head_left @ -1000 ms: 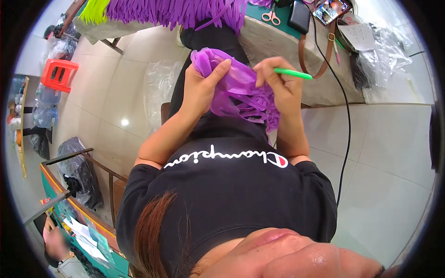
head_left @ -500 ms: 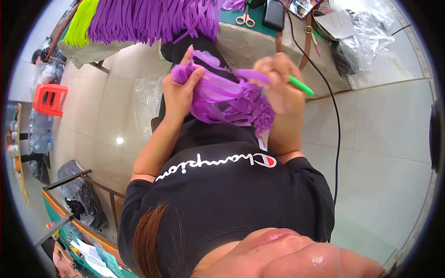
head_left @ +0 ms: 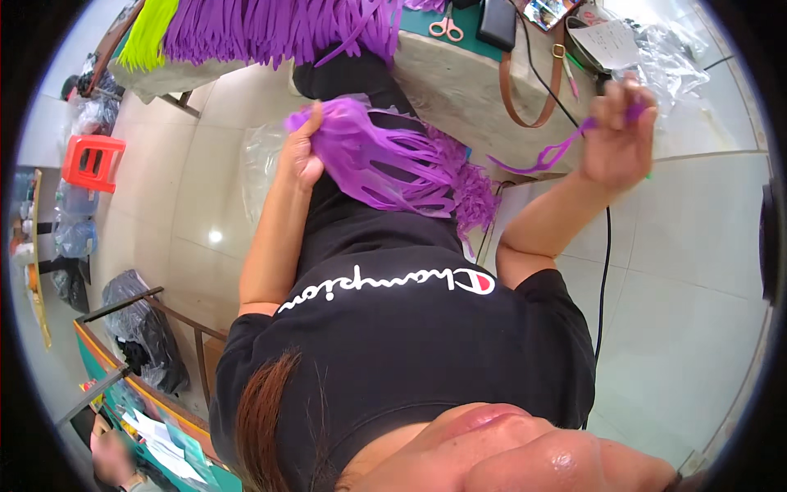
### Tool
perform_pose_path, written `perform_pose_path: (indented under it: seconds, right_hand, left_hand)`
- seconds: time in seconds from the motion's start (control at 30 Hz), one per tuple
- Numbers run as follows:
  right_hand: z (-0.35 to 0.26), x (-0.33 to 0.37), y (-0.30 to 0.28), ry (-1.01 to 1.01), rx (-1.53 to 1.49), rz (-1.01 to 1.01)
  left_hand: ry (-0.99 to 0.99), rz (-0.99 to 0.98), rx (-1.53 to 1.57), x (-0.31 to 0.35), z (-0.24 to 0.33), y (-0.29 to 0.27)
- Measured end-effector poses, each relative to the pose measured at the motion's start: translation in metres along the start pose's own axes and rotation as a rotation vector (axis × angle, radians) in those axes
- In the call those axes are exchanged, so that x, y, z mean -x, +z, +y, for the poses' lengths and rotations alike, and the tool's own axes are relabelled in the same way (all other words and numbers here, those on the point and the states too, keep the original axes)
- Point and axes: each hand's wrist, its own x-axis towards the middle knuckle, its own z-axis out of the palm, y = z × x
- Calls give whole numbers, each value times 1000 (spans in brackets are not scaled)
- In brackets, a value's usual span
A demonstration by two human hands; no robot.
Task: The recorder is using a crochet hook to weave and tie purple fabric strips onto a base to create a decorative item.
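Observation:
My left hand (head_left: 305,152) is closed on one end of a bundle of thin, translucent purple strips (head_left: 377,164). The bundle spreads across my lap, and its far right end is a crinkled purple mass (head_left: 474,189). Raised out to the right, my right hand (head_left: 619,139) has its fingers curled around a single purple strip (head_left: 557,152), whose loose end trails left toward the bundle without touching it. Just a bit of the green pen-like tool (head_left: 649,175) shows at the edge of that hand; the palm hides the rest.
On the table ahead lie long purple fringe (head_left: 279,29), yellow-green fringe (head_left: 147,37), pink-handled scissors (head_left: 446,29) and a black case (head_left: 497,25). A brown strap (head_left: 520,115) hangs off its edge near a black cable (head_left: 605,279). A red stool (head_left: 92,164) stands left; another person (head_left: 115,459) is at lower left.
My right hand has swung right and outward, carrying a strip away from the bundle. My left hand has shifted slightly left, and the bundle lies more stretched out. The green tool is now mostly hidden.

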Motion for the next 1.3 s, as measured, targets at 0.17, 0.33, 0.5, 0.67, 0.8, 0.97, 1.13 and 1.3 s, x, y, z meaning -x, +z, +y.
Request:
perform_pose_path:
  seconds: [0.17, 0.33, 0.5, 0.67, 0.8, 0.97, 1.13, 1.3]
  right_hand:
    - [95, 43, 20, 208, 182, -412]
    - [122, 72, 53, 215, 372, -535]
    - [128, 78, 53, 227, 344, -524]
    - [129, 82, 50, 244, 342, -487]
    - [129, 84, 51, 210, 455, -469]
    - [132, 71, 38, -209, 849, -452]
    - [99, 1, 10, -174, 863, -87]
    - [111, 42, 24, 185, 326, -462]
  left_hand:
    - [191, -109, -173, 74, -5, 82]
    - [211, -310, -370, 95, -9, 93]
    - [266, -307, -359, 101, -11, 96]
    - [320, -308, -344, 97, -14, 92]
    - [403, -287, -378, 96, -17, 93]
    - [444, -261, -439, 93, -22, 90]
    - [60, -322, -558, 97, -14, 86]
    - [-49, -293, -417, 93, -13, 77]
